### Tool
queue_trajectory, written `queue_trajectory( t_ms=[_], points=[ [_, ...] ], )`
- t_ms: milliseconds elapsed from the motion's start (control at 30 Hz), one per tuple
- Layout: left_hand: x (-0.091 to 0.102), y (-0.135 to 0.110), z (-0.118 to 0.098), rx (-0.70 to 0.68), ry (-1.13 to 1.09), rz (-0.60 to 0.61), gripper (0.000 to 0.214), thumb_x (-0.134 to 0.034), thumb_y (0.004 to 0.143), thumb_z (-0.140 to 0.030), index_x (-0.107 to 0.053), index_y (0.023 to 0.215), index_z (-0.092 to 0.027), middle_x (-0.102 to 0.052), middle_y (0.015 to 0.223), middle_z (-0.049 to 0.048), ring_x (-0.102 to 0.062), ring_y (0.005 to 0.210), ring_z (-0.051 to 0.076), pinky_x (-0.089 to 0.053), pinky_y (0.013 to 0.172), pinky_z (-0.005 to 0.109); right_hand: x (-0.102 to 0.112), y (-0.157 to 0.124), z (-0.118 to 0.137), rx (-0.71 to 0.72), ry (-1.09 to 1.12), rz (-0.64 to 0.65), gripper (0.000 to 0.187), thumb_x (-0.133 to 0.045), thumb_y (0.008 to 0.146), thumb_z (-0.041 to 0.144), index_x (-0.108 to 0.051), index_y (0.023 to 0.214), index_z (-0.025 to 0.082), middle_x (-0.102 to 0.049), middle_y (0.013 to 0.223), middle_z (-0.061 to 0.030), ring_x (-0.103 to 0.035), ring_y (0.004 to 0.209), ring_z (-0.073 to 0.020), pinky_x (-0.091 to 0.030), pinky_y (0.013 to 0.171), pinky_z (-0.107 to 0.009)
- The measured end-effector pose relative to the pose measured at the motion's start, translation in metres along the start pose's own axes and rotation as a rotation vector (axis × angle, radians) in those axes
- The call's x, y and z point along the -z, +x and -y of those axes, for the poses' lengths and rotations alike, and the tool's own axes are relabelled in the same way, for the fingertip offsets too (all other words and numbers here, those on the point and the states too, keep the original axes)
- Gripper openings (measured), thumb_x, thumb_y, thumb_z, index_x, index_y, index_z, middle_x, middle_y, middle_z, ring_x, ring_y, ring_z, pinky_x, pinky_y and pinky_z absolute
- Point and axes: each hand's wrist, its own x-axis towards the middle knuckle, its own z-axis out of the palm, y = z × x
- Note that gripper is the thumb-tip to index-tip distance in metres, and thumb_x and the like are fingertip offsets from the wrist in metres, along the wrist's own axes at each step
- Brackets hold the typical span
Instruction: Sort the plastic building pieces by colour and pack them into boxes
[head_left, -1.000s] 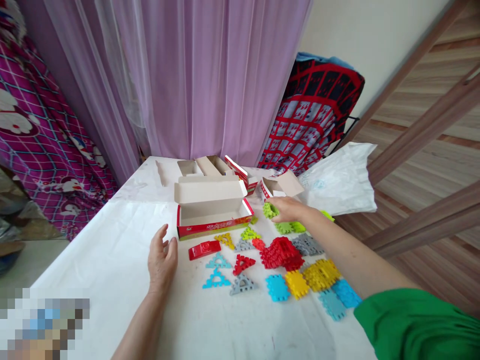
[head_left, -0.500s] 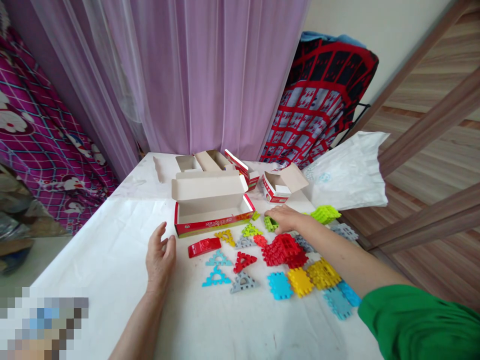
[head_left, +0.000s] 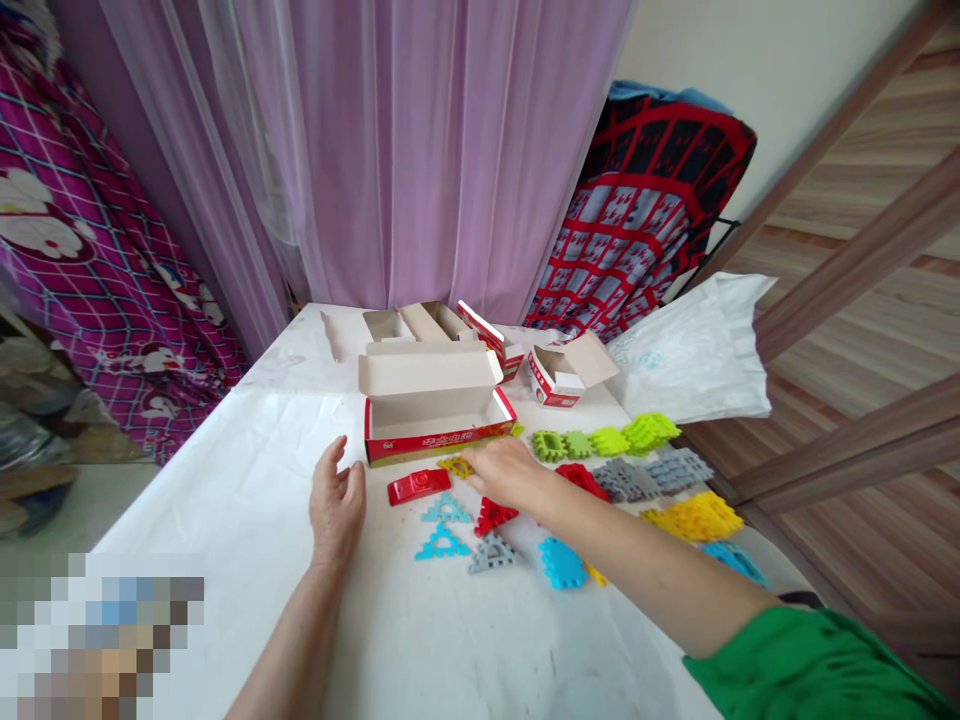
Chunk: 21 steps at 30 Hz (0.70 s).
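My right hand (head_left: 504, 472) reaches across the white table (head_left: 225, 500) and lies palm down over small triangle pieces near a yellow triangle (head_left: 455, 466); its fingertips are hidden, so I cannot see a grip. My left hand (head_left: 337, 503) rests open on the table, fingers spread, left of a red flat piece (head_left: 418, 487). Blue triangles (head_left: 442, 525), a red triangle (head_left: 495, 517) and a grey triangle (head_left: 491, 553) lie just below my right hand. An open red cardboard box (head_left: 431, 410) stands empty behind both hands.
Green square tiles (head_left: 607, 440) lie in a row at the right, with grey tiles (head_left: 652, 472), yellow tiles (head_left: 697, 515) and blue tiles (head_left: 561, 565) nearby. Small open boxes (head_left: 562, 372) and a white plastic bag (head_left: 694, 350) sit at the back right. Purple curtains hang behind.
My right hand left the green tiles, which now lie in a row, and moved left and nearer to the triangle pieces. The left hand stayed put.
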Motion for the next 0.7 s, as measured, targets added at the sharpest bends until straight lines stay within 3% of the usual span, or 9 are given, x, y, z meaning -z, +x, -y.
queue_trajectory(
  t_ms=[133, 400, 700],
  points=[
    [0.0, 0.0, -0.001, -0.004, -0.003, -0.006, 0.046, -0.056, 0.084, -0.03, -0.054, 0.128, -0.021, -0.056, 0.134, 0.0119, -0.058, 0.119, 0.023, -0.053, 0.091, 0.034, -0.015, 0.016, 0.023, -0.077, -0.012, -0.024, 0.029, -0.05, 0.089, 0.03, -0.069, 0.107, 0.016, -0.073, 0.098, -0.0153, -0.068, 0.096, -0.029, -0.048, 0.077, -0.034],
    [-0.001, 0.0, -0.001, -0.015, 0.011, -0.008, 0.045, -0.056, 0.084, -0.029, -0.055, 0.128, -0.022, -0.057, 0.133, 0.0108, -0.058, 0.119, 0.023, -0.053, 0.092, 0.035, -0.023, 0.025, 0.026, -0.205, 0.069, -0.013, 0.036, -0.056, 0.081, 0.031, -0.065, 0.113, 0.018, -0.073, 0.103, -0.0145, -0.068, 0.099, -0.0279, -0.048, 0.077, -0.034],
    [-0.001, 0.002, 0.002, -0.018, 0.007, -0.002, 0.044, -0.056, 0.084, -0.029, -0.055, 0.128, -0.022, -0.057, 0.134, 0.0114, -0.057, 0.12, 0.023, -0.053, 0.091, 0.034, -0.021, 0.02, 0.02, -0.125, 0.053, -0.062, 0.035, -0.058, 0.081, 0.036, -0.064, 0.111, 0.019, -0.072, 0.1, -0.0122, -0.068, 0.094, -0.0272, -0.046, 0.074, -0.032]
  ],
)
